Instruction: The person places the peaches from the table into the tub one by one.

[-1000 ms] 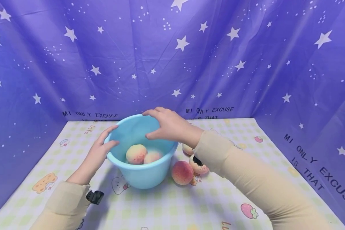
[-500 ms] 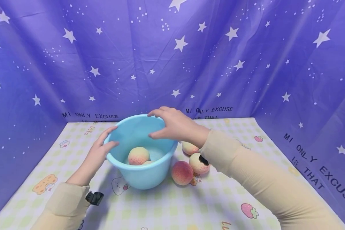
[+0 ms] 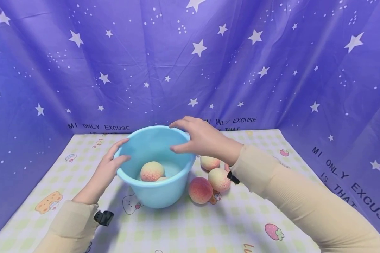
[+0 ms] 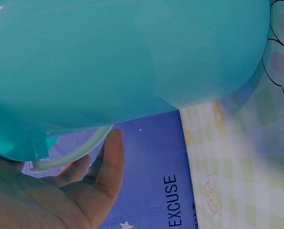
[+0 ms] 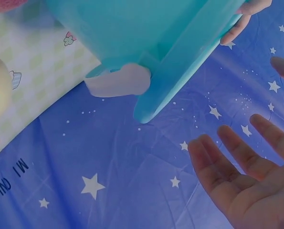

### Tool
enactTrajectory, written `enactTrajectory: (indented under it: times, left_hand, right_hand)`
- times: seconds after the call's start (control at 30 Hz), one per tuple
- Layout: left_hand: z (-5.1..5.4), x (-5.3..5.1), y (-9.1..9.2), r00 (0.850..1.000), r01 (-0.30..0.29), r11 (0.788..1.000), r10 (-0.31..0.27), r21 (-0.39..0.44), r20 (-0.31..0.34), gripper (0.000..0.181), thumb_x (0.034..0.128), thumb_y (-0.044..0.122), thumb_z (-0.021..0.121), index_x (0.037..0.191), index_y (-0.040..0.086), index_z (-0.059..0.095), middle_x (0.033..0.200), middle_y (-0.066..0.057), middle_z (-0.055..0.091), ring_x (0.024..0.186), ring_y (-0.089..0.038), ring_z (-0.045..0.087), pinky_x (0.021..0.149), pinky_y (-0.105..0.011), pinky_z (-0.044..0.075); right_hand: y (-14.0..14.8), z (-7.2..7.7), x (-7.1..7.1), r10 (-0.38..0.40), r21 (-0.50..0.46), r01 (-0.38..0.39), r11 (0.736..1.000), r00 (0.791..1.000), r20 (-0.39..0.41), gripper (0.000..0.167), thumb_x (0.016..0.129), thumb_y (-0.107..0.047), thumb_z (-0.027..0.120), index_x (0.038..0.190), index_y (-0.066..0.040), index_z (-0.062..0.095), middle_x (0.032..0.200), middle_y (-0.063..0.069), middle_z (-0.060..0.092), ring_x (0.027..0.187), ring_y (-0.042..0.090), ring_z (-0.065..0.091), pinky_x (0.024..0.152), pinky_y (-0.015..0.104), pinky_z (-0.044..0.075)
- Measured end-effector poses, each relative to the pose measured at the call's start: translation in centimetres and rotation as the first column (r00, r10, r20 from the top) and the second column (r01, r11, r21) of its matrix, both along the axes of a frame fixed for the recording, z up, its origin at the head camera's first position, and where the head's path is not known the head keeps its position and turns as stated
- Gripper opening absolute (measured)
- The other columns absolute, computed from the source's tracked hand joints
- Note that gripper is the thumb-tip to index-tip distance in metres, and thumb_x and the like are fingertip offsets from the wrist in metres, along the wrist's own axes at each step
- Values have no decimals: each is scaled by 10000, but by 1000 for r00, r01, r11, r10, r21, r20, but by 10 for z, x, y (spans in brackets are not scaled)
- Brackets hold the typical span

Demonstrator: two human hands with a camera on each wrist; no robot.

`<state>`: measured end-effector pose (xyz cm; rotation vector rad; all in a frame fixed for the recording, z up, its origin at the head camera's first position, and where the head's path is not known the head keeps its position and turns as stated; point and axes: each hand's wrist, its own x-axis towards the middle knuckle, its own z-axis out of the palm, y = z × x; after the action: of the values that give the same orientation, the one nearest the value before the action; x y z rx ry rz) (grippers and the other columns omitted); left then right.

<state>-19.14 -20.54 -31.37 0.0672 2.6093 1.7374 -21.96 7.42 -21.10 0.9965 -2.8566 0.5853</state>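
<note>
A light blue bucket (image 3: 160,193) stands on the table with two peaches inside; one peach (image 3: 152,171) shows well, the other mostly hides behind the front wall. My left hand (image 3: 105,168) grips the bucket's left rim, thumb over the inside; in the left wrist view its fingers (image 4: 114,162) curve beside the handle (image 4: 72,155). Above the right rim, my right hand (image 3: 206,138) is spread with nothing in it; the right wrist view shows the palm (image 5: 263,200) apart from the bucket (image 5: 132,28).
Right of the bucket lie a red peach (image 3: 201,190), a pale peach (image 3: 219,179) and another (image 3: 210,162) behind, with part of one more by the right wrist. The checkered tablecloth (image 3: 164,232) meets a purple starry curtain (image 3: 164,52) at the back and sides.
My right hand has moved rightward, away from the bucket's middle. Inside, the peaches have rolled and settled, one now mostly out of sight. The left hand has stayed on the rim.
</note>
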Motion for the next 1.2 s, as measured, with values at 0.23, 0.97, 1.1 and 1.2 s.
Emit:
enactTrajectory:
  times: [0.23, 0.97, 1.1, 1.2]
  left_hand:
    - [-1, 0, -1, 1000, 3, 1000, -3, 4, 5, 664, 979, 208, 485, 1586, 248, 219, 1643, -159, 178, 1384, -412, 373, 958, -471, 461]
    - [0, 0, -1, 1000, 3, 1000, -3, -3, 7, 658, 979, 209, 484, 1584, 239, 227, 1644, -153, 177, 1377, -389, 370, 959, -460, 450]
    - [1, 1, 0, 1000, 5, 1000, -5, -4, 2, 655, 978, 206, 482, 1583, 230, 231, 1643, -153, 179, 1377, -388, 370, 960, -457, 449]
    - [1, 1, 0, 1000, 5, 1000, -5, -6, 0, 652, 979, 207, 479, 1582, 225, 232, 1640, -157, 183, 1373, -392, 376, 954, -453, 452]
  right_hand:
    - [7, -4, 7, 0, 11, 1, 1000, 1000, -26, 597, 826, -410, 755, 1345, -159, 600, 1294, 39, 609, 1160, 223, 581, 979, 416, 488]
    - [33, -24, 19, -47, -49, 45, 998, 998, -37, 570, 815, -379, 774, 1300, -115, 633, 1266, 89, 633, 1161, 245, 598, 999, 432, 489]
    - [37, -28, 21, -69, -57, 67, 996, 997, -37, 575, 810, -377, 781, 1303, -122, 629, 1253, 76, 634, 1142, 239, 607, 991, 430, 496]
    - [38, -31, 22, -76, -67, 73, 995, 997, -35, 569, 808, -374, 785, 1298, -127, 631, 1267, 73, 629, 1152, 240, 601, 995, 436, 492]
